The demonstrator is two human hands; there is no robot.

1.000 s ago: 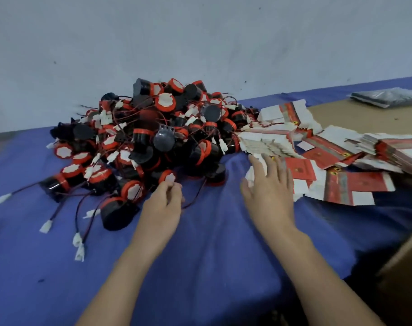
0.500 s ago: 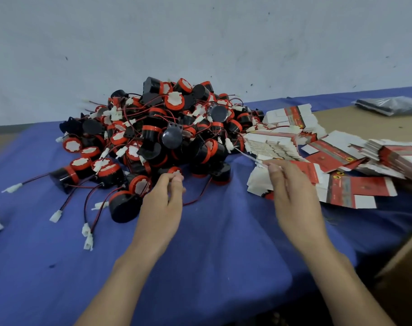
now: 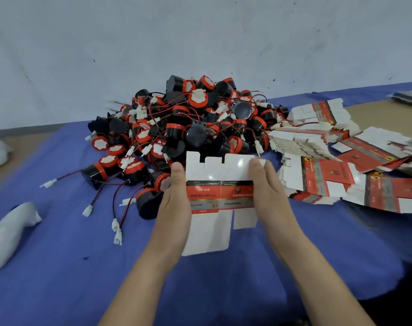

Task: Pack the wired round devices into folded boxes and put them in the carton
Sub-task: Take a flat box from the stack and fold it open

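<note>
Fingers [image 3: 178, 171] of both hands pinch one flat box blank [image 3: 214, 170] by its side edges. The left hand [image 3: 174, 201] takes the left edge and the right hand [image 3: 268, 196] the right edge. Each thumb lies on the front face; the other fingers are hidden behind the card.

1. Wall [image 3: 200, 43]: pale, scuffed, behind the work area.
2. Blue cloth [image 3: 59, 278]: covers the near work surface. A tan tabletop [image 3: 377, 114] shows beyond it at the far right.
3. Pile of wired round devices [image 3: 195, 128]: at the centre of the cloth, against the wall. Each unit has a black cylindrical body, a red collar and a white face. Red and black leads end in white connectors. The units are too many and too tangled to count. Several lie at the near-left edge with leads trailing on the cloth.
4. Stacks of flat box blanks [image 3: 318, 142]: just right of the pile, fanned and overlapping. The count cannot be determined.
5. Held blank, quantity one: in front of the near edge of the pile, face toward the camera. It has white flaps at top and bottom and a red, black and grey printed band across the middle. The lettering on the band is too blurred to read.
6. White wads [image 3: 9, 234], quantity two: at the left edge.
7. Dark plastic bag [image 3: 410, 97], quantity one: at the far right.
</note>
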